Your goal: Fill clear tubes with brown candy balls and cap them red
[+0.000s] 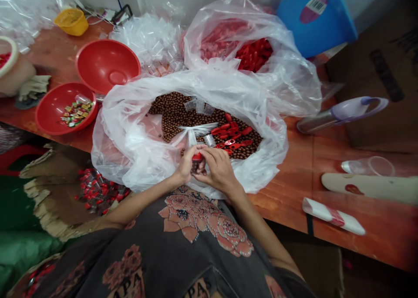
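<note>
Your left hand [185, 164] and right hand [218, 169] close around a small red-topped packet [197, 163]; keep it steady above the brown beads [173, 115].

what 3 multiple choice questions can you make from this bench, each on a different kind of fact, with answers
1. Where are the wrapped sweets?
A. In a red plastic bowl
B. Loose on the wooden bench
C. On the person's lap

2. What colour are the round beads in the large clear plastic bag?
A. Green
B. Brown
C. White

3. What are the hands doing?
A. Lying flat on the wooden bench
B. Lifted apart, touching nothing
C. The left hand and right hand together hold a small red-capped container

Answers:
1. A, the coloured wrappers lie inside the bowl.
2. B, brown beads fill the bag's middle.
3. C, fingers of both hands close around the container.
</note>
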A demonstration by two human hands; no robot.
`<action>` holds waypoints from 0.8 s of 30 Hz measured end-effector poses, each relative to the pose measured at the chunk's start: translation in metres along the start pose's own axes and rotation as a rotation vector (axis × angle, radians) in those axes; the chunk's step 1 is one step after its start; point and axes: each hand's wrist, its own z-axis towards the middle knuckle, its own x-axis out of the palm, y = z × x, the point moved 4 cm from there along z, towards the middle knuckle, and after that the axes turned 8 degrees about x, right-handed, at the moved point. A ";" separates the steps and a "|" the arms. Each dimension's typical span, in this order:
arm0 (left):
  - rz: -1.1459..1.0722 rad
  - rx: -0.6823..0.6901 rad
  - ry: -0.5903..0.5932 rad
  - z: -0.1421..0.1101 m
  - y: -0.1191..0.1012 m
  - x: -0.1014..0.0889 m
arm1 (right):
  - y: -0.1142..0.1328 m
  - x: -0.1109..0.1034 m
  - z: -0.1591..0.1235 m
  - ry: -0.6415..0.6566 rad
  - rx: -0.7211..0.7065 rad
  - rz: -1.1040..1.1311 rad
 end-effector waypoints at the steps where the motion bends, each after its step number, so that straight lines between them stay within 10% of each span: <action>1: 0.010 -0.001 0.008 -0.002 0.001 0.001 | 0.000 0.001 -0.001 -0.011 -0.013 0.006; 7: 0.237 0.050 0.074 -0.007 0.002 -0.005 | 0.000 0.008 -0.013 -0.118 -0.039 0.043; 15: 1.486 0.312 0.168 0.048 -0.059 0.002 | -0.015 0.016 -0.024 0.199 0.225 0.007; 24: 2.039 0.263 0.072 0.091 -0.032 0.037 | -0.093 -0.007 0.019 0.103 0.424 -0.040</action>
